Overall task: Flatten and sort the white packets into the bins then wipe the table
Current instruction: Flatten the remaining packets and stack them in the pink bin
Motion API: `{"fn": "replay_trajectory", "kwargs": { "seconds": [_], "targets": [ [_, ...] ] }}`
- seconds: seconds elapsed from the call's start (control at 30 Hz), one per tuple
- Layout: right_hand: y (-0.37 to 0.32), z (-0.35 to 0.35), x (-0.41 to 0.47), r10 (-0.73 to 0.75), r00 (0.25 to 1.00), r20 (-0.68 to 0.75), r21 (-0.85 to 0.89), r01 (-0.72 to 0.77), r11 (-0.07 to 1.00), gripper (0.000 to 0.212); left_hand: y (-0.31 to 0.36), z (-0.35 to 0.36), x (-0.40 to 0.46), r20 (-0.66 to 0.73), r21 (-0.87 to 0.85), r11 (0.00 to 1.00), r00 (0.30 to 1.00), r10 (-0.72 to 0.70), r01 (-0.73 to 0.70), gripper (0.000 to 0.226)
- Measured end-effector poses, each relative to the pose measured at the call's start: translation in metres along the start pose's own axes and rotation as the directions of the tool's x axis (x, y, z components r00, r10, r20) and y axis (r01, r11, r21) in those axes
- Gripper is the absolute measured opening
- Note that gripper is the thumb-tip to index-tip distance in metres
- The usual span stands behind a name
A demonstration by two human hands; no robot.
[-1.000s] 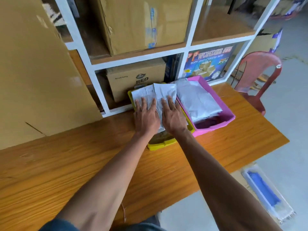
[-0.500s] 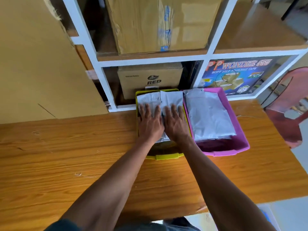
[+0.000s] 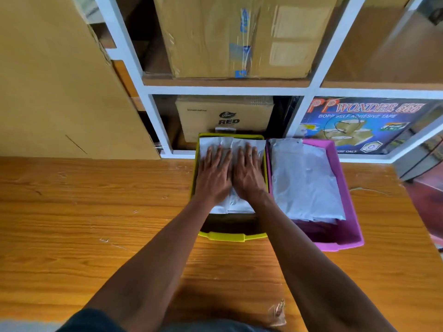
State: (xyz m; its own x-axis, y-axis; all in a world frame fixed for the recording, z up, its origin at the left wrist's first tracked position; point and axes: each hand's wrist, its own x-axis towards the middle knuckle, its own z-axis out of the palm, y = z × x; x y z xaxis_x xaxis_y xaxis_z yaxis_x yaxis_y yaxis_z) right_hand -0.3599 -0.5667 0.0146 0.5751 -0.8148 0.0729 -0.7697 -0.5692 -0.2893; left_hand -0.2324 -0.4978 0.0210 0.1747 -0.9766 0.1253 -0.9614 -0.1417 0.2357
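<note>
White packets (image 3: 233, 142) lie stacked in a yellow bin (image 3: 231, 236) on a wooden table (image 3: 96, 212), pressed flat under two bare hands. The left hand (image 3: 213, 174) and right hand (image 3: 248, 173) rest side by side, palms down and fingers spread — neither grips anything. The packets fill the far part of the bin; its near end shows dark and bare. Just to the right, touching the yellow bin, a pink bin (image 3: 348, 212) holds a second pile of packets (image 3: 304, 180), larger and smoother, reaching almost to its back wall. Both bins sit at the table's far edge, against a white shelf (image 3: 230, 89). On the shelf stand cardboard boxes — a taped one (image 3: 239, 37) above, one marked "RED" (image 3: 224, 116) below — and a blue carton (image 3: 364, 123) of adhesive tape. A large cardboard sheet (image 3: 60, 80) leans at left. A crumpled clear wrapper (image 3: 278, 311) lies on the table's near edge.
</note>
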Motion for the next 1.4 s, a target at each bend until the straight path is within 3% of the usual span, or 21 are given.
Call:
{"fn": "replay_trajectory", "kwargs": {
  "seconds": [0.1,0.23,0.43,0.57,0.8,1.4],
  "targets": [
    [0.001,0.006,0.006,0.039,0.998,0.044,0.046,-0.041,0.998,0.064,-0.005,0.008,0.0,-0.022,0.003,1.0,1.0,-0.003,0.003,0.068],
    [0.005,0.01,0.01,0.021,0.998,-0.062,0.03,-0.019,0.999,0.064,-0.009,0.012,0.008,-0.059,0.035,0.999,0.998,0.03,-0.028,0.066],
    [0.009,0.028,0.014,-0.036,0.997,-0.074,0.013,0.037,0.999,0.065,-0.015,0.025,0.01,-0.02,0.078,0.996,0.999,0.049,-0.047,0.067],
    [0.012,0.035,0.015,-0.023,0.998,-0.059,-0.037,0.021,0.999,0.065,-0.012,0.027,0.009,-0.021,0.026,1.0,1.0,-0.006,0.007,0.066],
    [0.012,0.038,0.012,-0.148,0.982,-0.119,-0.154,0.129,0.98,0.06,-0.015,0.033,0.011,0.006,0.017,1.0,1.0,-0.012,0.012,0.068],
    [0.009,0.044,0.014,-0.091,0.996,-0.003,-0.248,0.088,0.965,0.063,-0.018,0.047,0.012,-0.008,-0.033,0.999,1.0,-0.025,0.024,0.063]
  ]
}}
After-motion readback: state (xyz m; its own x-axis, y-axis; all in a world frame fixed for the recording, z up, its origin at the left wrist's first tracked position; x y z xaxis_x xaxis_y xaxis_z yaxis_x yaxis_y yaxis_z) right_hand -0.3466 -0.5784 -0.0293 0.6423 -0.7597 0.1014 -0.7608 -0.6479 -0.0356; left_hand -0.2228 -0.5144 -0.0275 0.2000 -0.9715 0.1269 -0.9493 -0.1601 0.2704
